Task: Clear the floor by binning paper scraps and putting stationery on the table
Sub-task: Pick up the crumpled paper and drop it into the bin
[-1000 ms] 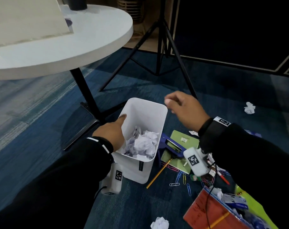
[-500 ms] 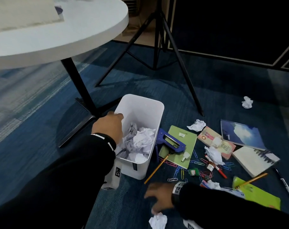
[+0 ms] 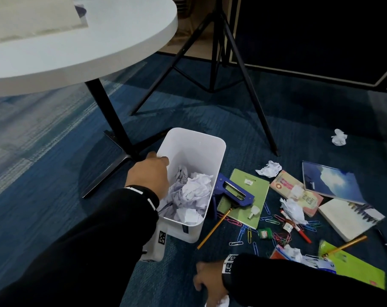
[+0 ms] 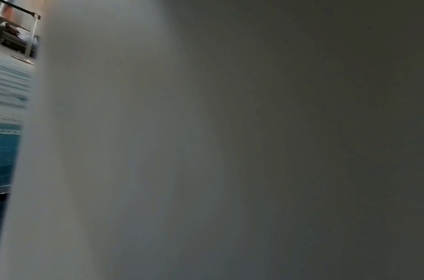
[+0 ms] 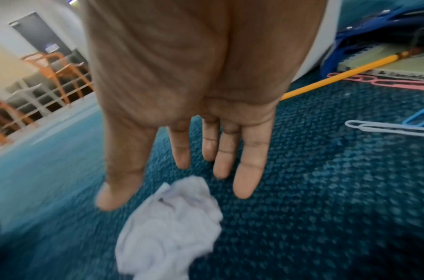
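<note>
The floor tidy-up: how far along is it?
Early. The white bin already holds crumpled paper, steadied by the left hand. The right hand reaches open toward one paper ball, not yet touching it. More scraps, the green notebook, pencils and paper clips remain on the carpet.

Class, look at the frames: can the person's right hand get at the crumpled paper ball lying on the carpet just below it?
Probably yes. The right hand hangs open just above the crumpled paper ball, fingers spread, with only bare carpet around it.
</note>
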